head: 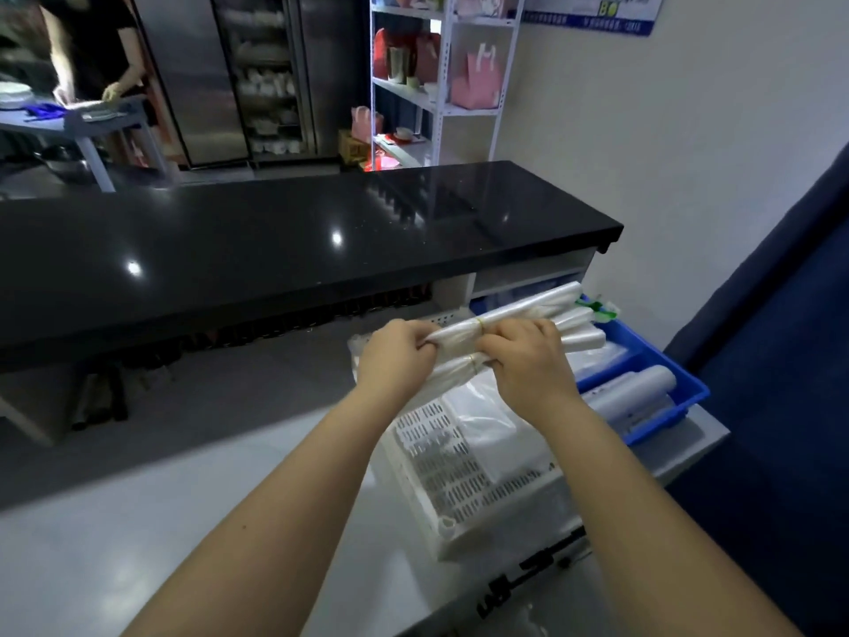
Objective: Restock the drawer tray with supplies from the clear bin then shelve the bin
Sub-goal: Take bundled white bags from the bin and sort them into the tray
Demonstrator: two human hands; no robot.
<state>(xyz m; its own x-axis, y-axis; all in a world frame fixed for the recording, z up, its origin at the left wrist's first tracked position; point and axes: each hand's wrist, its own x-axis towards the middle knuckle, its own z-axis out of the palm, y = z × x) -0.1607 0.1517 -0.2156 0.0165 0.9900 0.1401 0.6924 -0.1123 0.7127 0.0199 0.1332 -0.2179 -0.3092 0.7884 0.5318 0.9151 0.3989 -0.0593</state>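
Head view shows both hands, left hand and right hand, closed on a banded bundle of plastic bags held above the white perforated bin. Restocking is under way; next, I judge, the bundle goes right into the blue tray.
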